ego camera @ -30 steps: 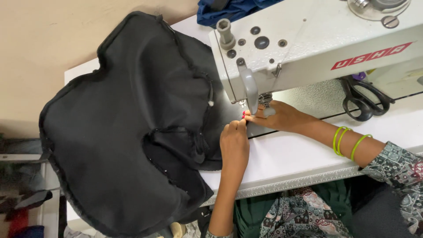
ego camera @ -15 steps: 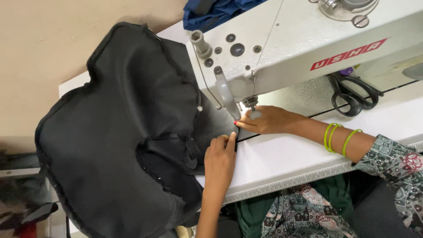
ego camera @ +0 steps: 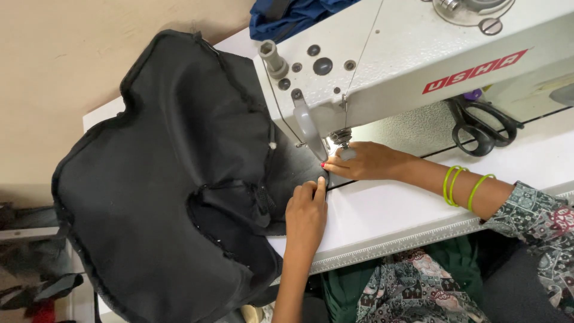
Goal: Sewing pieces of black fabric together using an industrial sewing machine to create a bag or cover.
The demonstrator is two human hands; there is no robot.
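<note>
A big black fabric piece (ego camera: 161, 179) lies spread over the left part of the white sewing table (ego camera: 382, 215) and hangs off its front edge. My left hand (ego camera: 306, 214) rests flat on the fabric's edge, fingers pointing toward the needle. By the presser foot (ego camera: 341, 139) of the white sewing machine (ego camera: 394, 60) my right hand (ego camera: 365, 161) pinches the cloth, with green bangles on that wrist. The needle itself is hidden behind the fingers.
Black scissors (ego camera: 481, 128) lie on the machine bed at the right, under the machine's arm. Blue cloth (ego camera: 287, 15) is bunched behind the machine. A beige wall runs along the left. Dark items sit on the floor at bottom left (ego camera: 36, 287).
The view has shifted, so the machine and fabric sit further right in frame. My left hand has slid slightly back from the needle along the fabric edge; my right hand stays at the presser foot.
</note>
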